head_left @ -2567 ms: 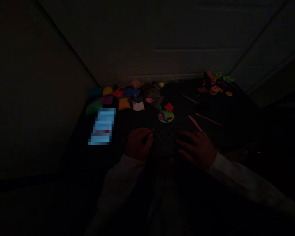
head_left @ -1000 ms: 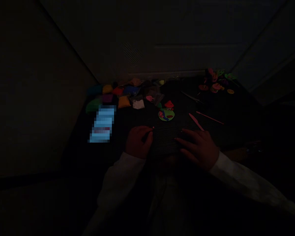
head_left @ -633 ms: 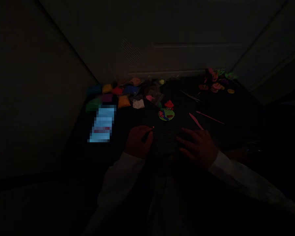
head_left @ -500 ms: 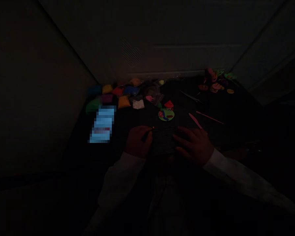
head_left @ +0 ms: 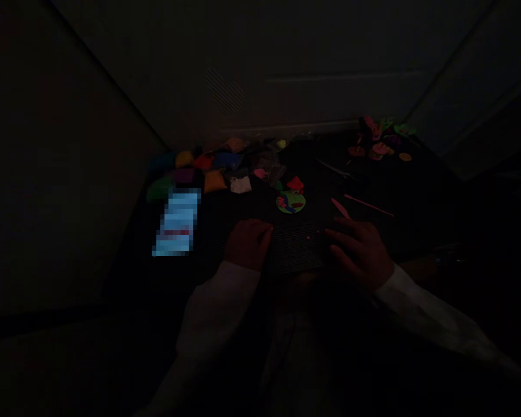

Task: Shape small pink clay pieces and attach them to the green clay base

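Note:
In the dim light, my left hand [head_left: 247, 243] is closed at the table, thumb and finger pinched on what looks like a tiny bit of pink clay. My right hand [head_left: 359, 255] is open over the dark ridged surface, its fingers stretched toward the left. Just off its fingertips lies a small pink bit [head_left: 308, 237], with a fainter one beside it. Beyond both hands is a round green clay piece [head_left: 290, 202] with blue, pink and red decoration; a red-capped clay mushroom [head_left: 295, 184] stands at its back. A pink modelling knife [head_left: 340, 208] lies partly behind my right hand.
A lit, blurred phone screen [head_left: 176, 222] lies on the left. Bags of coloured clay, such as an orange bag [head_left: 215, 181], are grouped behind it. Scissors [head_left: 336, 169] and a thin pink tool [head_left: 369, 205] lie right of centre; colourful clay figures [head_left: 377, 152] are at the back right.
My right hand has moved to the right, and small pink bits now show on the surface beside it. My left hand stays pinched in nearly the same place. The view has shifted slightly.

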The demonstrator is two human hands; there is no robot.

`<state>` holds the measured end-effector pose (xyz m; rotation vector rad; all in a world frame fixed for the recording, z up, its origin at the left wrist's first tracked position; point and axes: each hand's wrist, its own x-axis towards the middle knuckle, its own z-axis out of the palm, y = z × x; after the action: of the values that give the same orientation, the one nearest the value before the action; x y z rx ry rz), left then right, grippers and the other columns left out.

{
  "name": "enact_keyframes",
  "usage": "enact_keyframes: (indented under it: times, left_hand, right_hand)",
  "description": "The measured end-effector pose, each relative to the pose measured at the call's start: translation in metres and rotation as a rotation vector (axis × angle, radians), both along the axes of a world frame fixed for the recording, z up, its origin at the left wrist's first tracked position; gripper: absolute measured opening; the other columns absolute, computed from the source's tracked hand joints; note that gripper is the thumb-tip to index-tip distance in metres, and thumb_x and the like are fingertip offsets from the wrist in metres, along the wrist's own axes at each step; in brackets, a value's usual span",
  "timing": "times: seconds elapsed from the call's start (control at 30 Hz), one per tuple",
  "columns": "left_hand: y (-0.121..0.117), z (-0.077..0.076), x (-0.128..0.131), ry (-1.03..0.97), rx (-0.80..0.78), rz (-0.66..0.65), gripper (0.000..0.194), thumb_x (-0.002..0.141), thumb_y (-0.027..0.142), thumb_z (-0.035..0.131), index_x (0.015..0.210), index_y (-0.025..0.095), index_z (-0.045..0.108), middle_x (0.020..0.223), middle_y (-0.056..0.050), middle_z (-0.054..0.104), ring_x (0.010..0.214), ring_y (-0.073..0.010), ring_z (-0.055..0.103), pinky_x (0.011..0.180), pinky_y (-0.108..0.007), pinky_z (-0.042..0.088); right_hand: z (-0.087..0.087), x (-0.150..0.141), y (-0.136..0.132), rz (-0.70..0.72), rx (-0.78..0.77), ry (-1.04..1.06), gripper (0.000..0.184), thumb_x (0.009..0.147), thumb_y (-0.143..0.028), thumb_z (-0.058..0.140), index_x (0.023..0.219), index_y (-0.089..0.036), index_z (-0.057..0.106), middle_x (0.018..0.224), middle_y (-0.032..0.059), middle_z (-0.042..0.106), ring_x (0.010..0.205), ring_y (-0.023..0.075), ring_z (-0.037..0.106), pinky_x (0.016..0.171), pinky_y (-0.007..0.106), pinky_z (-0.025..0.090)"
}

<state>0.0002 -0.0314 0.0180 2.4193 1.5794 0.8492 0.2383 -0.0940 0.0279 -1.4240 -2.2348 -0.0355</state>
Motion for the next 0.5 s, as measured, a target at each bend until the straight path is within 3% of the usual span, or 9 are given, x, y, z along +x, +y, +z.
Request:
enact_keyframes:
  times: [0.13,0.37,0.5]
  left_hand:
    - [-0.014,0.009,0.009,-0.141,-0.041,-0.062,0.012,0.072,0.025,0.053,0.076,0.018,0.062,0.078,-0.003,0.064,0.077,-0.0149,0.056,0.072,-0.031,0.044]
    - [-0.032,0.029,0.021,-0.392,-0.406,-0.155,0.010,0.071,0.027,0.054,0.073,0.019,0.061,0.076,0.000,0.062,0.070,-0.0109,0.057,0.063,-0.023,0.045]
    - [-0.033,0.029,0.020,-0.405,-0.422,-0.163,0.010,0.071,0.027,0.054,0.074,0.018,0.059,0.073,0.000,0.061,0.067,-0.0107,0.056,0.059,-0.024,0.045]
  right_hand:
    - [0.006,-0.008,-0.001,0.035,0.038,0.074,0.031,0.075,-0.026,0.050,0.105,-0.021,0.054,0.115,0.0067,0.048,0.100,0.0200,0.044,0.082,0.038,0.036]
    - [0.019,-0.033,-0.003,0.073,0.137,0.149,0.018,0.072,-0.027,0.056,0.090,-0.023,0.061,0.093,0.0032,0.059,0.086,0.0161,0.049,0.076,0.034,0.035]
    - [0.018,-0.039,-0.002,0.074,0.132,0.151,0.017,0.073,-0.027,0.055,0.089,-0.023,0.061,0.090,0.0024,0.059,0.084,0.0152,0.049,0.076,0.033,0.034]
